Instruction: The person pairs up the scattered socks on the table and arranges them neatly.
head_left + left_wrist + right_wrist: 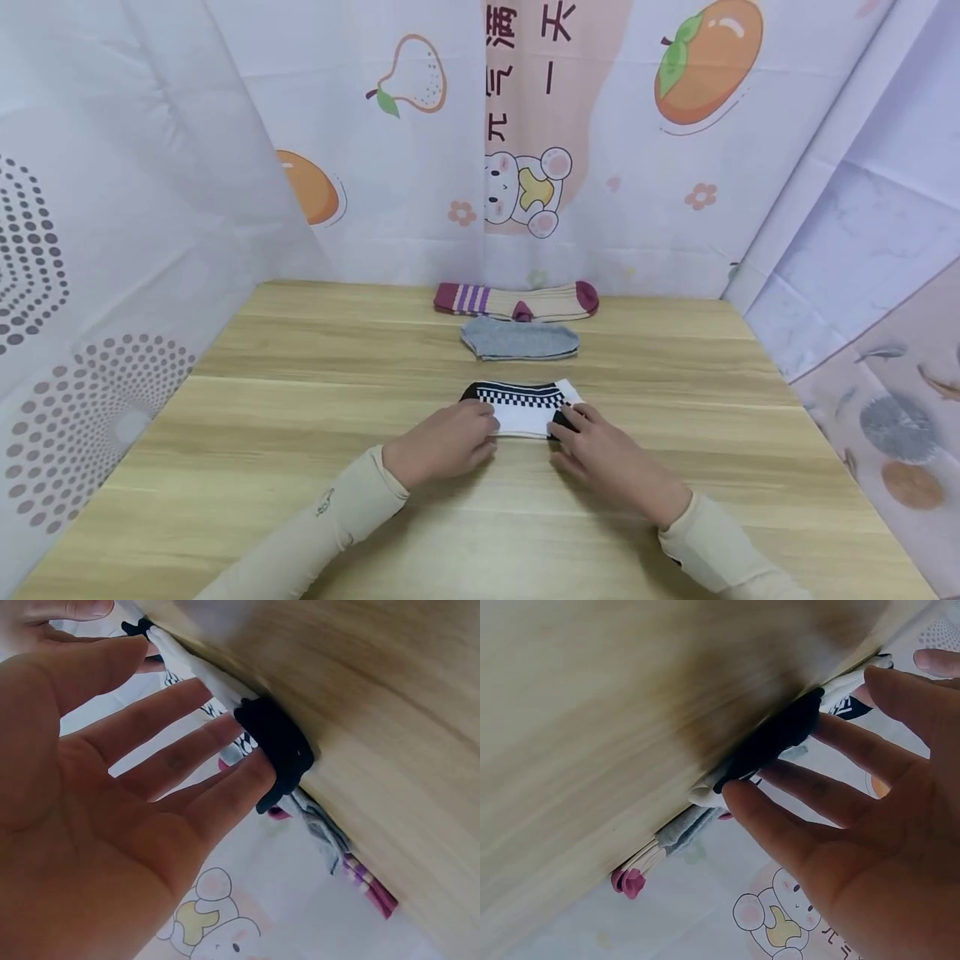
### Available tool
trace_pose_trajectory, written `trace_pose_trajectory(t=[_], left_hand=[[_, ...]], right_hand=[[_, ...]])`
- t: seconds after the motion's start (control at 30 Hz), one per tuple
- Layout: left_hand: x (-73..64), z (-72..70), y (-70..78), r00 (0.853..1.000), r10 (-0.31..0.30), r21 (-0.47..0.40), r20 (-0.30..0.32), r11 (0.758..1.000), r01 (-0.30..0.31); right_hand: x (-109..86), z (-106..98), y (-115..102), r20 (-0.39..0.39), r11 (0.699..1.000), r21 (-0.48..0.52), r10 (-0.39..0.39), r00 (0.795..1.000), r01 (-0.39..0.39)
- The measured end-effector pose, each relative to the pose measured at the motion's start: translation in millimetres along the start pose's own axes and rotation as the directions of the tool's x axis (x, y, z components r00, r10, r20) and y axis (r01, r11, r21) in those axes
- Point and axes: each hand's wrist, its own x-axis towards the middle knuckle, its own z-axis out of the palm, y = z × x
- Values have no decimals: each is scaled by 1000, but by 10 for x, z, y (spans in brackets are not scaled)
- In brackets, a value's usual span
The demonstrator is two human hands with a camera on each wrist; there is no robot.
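Note:
A white sock [517,421] with black ends and a checkered band lies flat on the wooden table, nearest to the person. At its left end rests my left hand [453,437], fingertips on the black cuff [277,742] in the left wrist view. My right hand [611,458] touches the sock's right part, its fingers extended along the black patch [776,739]. Both hands have fairly straight, spread fingers and thumbs apart from them. Just behind lies a folded grey sock [521,340].
A cream sock [536,302] with maroon ends and purple stripes lies at the table's back edge. The wooden table [300,383] is bordered by printed curtains [360,208] at the back and both sides.

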Motion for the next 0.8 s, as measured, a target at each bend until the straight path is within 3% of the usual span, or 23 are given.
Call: trace_pose_trajectory(t=[0.47,0.8], left_hand=[[57,17,-110,1000,3,-87,18,996,-1],[223,45,-365,998,-47,-158,43,986,53]], right_hand=[[116,5,39,-25,1000,26,13,1000,-13],[288,87,206,-79,1000,9,11,997,-11]])
